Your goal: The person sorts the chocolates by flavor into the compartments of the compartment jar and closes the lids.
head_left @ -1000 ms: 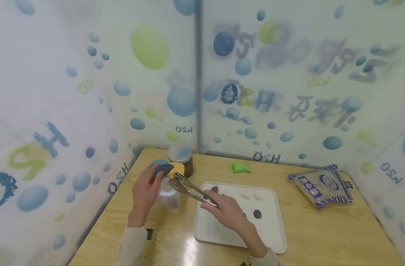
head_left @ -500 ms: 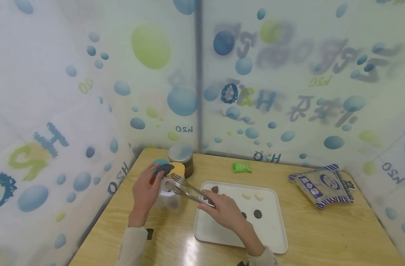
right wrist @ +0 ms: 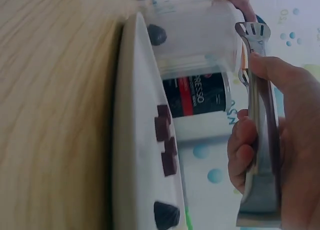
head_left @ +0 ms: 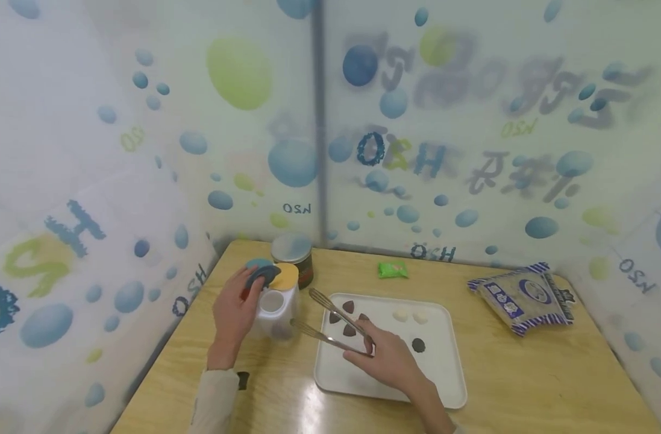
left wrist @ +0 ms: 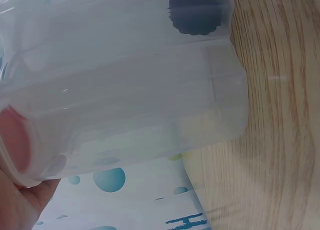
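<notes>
My left hand (head_left: 235,313) pinches a dark blue-grey lid (head_left: 263,276), tilted up beside the round opening of a translucent container (head_left: 284,325). Teal and yellow (head_left: 287,277) lids top its other sections, and a red one (left wrist: 16,140) shows in the left wrist view. A dark, scalloped round piece (left wrist: 195,12) lies at the container's bottom. Metal tongs (head_left: 335,310) are gripped in my right hand (head_left: 390,358), their tips spread with nothing between them, over the left side of a white tray (head_left: 363,383). Several brown pieces (head_left: 349,330) lie under the tongs.
On the tray sit two cream-white pieces (head_left: 419,316) and a dark round piece (head_left: 419,345). A dark can (head_left: 305,271) stands behind the container. A green packet (head_left: 392,269) lies behind the tray, and a blue-and-white bag (head_left: 525,298) rests at the right. Patterned curtains border the table.
The tongs have moved from the container's opening rightward to the tray, and their tips have spread wider. My left hand keeps its hold on the lid.
</notes>
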A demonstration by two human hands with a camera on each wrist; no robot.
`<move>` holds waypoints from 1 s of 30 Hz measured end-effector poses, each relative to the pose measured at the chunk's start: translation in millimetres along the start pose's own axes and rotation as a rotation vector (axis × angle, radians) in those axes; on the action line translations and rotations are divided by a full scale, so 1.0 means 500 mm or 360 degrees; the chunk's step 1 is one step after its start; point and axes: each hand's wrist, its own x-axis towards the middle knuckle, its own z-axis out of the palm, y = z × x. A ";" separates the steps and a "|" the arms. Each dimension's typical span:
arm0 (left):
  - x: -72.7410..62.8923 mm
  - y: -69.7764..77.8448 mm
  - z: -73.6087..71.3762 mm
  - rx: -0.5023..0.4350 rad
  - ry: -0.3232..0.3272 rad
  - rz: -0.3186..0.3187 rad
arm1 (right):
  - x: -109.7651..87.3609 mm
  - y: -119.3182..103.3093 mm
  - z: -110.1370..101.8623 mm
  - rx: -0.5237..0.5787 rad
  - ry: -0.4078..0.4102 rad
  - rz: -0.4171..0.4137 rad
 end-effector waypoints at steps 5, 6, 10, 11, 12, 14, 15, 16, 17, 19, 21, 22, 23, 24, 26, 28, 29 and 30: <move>0.000 -0.005 -0.004 0.0002 0.0005 -0.0003 | -0.020 0.034 -0.014 -0.0140 -0.0007 0.0165; -0.001 -0.006 -0.005 0.0004 0.0007 -0.0003 | -0.025 0.040 -0.018 -0.0171 -0.0014 0.0206; -0.006 -0.006 -0.009 0.0015 0.0019 -0.0012 | -0.042 0.067 -0.034 -0.0285 -0.0031 0.0398; -0.007 -0.006 -0.010 0.0016 0.0018 -0.0010 | -0.047 0.074 -0.037 -0.0295 -0.0036 0.0445; -0.008 -0.005 -0.010 0.0017 0.0018 -0.0007 | -0.053 0.082 -0.040 -0.0310 -0.0043 0.0488; -0.008 -0.003 -0.011 0.0016 0.0013 -0.0005 | -0.066 0.097 -0.048 -0.0319 -0.0046 0.0557; -0.008 -0.003 -0.010 0.0018 0.0010 -0.0004 | -0.074 0.105 -0.053 -0.0326 -0.0045 0.0574; -0.009 -0.003 -0.009 0.0021 0.0007 -0.0006 | -0.083 0.113 -0.059 -0.0321 -0.0038 0.0584; -0.009 -0.003 -0.009 0.0022 0.0005 -0.0008 | -0.091 0.121 -0.066 -0.0320 -0.0028 0.0597; -0.010 -0.004 -0.007 0.0032 0.0004 -0.0011 | -0.109 0.135 -0.080 -0.0307 0.0013 0.0606; -0.009 -0.005 -0.005 0.0033 0.0009 -0.0009 | -0.125 0.148 -0.093 -0.0327 0.0063 0.0607; -0.008 -0.006 -0.004 0.0032 0.0015 -0.0004 | -0.132 0.153 -0.099 -0.0338 0.0087 0.0613; -0.007 -0.005 -0.003 0.0025 0.0022 0.0005 | -0.139 0.159 -0.105 -0.0361 0.0112 0.0612; -0.005 -0.005 -0.003 0.0020 0.0028 0.0015 | -0.145 0.163 -0.110 -0.0378 0.0133 0.0605; -0.002 -0.004 -0.002 0.0011 0.0042 0.0036 | -0.156 0.171 -0.121 -0.0420 0.0156 0.0607; 0.001 -0.003 -0.001 0.0006 0.0047 0.0051 | -0.167 0.177 -0.131 -0.0438 0.0146 0.0629; 0.002 -0.003 0.000 0.0007 0.0048 0.0056 | -0.173 0.180 -0.135 -0.0432 0.0134 0.0643; 0.002 -0.003 0.000 0.0010 0.0046 0.0059 | -0.178 0.182 -0.140 -0.0411 0.0114 0.0665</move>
